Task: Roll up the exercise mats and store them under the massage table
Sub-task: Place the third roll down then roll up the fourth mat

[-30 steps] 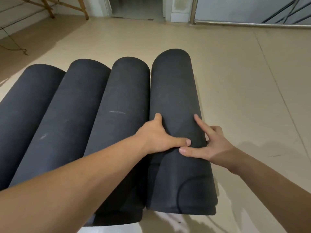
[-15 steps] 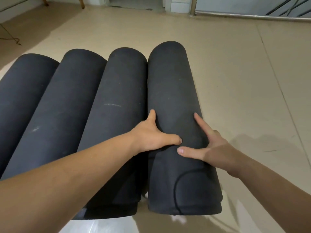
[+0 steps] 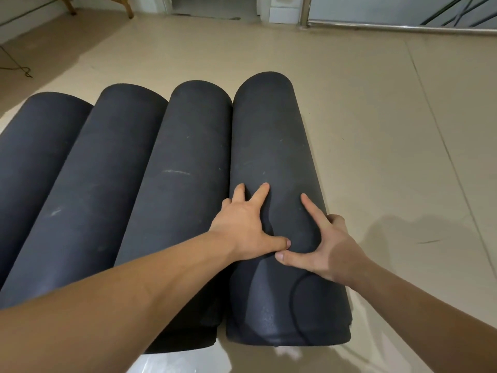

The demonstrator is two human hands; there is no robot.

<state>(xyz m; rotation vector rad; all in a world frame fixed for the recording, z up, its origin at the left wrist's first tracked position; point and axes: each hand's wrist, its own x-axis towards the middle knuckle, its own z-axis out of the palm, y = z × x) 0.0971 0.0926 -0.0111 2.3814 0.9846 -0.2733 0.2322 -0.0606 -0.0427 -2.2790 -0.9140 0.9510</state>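
Fingers of the left grip lie spread and straight, pressing flat on top of the rightmost rolled mat. The right grip presses it too, thumb and forefinger stretched out, clasping nothing. That roll lies on the beige floor, touching three more rolled mats ranged side by side to its left, dark and faintly scuffed.

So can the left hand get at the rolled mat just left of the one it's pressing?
Probably yes. The left hand rests at the left edge of the rightmost rolled mat, and the neighbouring rolled mat lies right beside it, top bare.
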